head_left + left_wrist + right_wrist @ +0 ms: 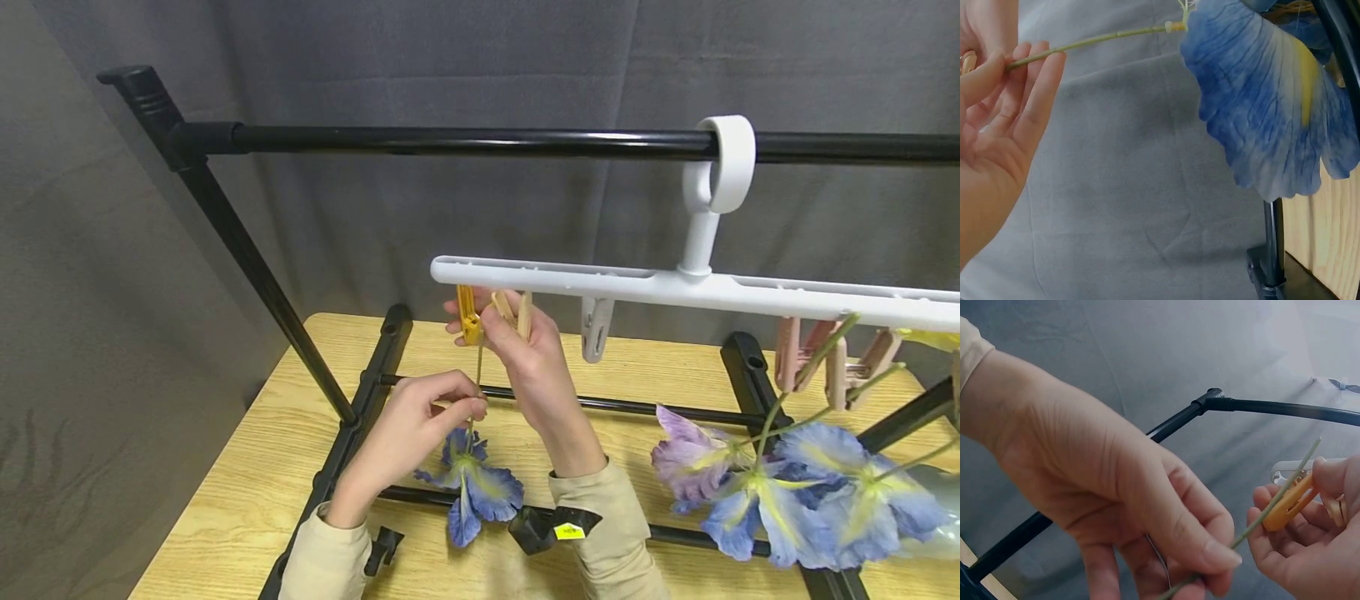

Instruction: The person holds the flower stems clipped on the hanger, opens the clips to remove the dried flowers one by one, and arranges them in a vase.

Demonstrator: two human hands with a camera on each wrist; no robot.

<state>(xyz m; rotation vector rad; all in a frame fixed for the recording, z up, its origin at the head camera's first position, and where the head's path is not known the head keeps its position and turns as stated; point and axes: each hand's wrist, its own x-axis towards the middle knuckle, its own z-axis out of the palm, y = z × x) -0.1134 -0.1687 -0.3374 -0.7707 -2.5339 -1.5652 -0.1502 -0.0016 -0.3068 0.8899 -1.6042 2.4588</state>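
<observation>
My left hand (416, 421) pinches the thin green stem (1104, 40) of a blue artificial iris (468, 483), whose bloom hangs head down below the fingers. My right hand (536, 371), a little higher, grips an orange clothespin (1285, 509) between thumb and fingers under the left end of a white hanger (645, 286). Beside the thumb is a beige clothespin (523, 317). The stem's cut end runs up along the orange clothespin in the right wrist view. Whether the stem lies between the clothespin's jaws, I cannot tell.
The hanger hooks onto the top bar (480, 142) of a black rack standing on a wooden table (247, 483). A grey clothespin (596, 329) hangs mid-hanger. Farther right, pink clothespins (787, 354) hold blue and purple irises (780, 500) head down.
</observation>
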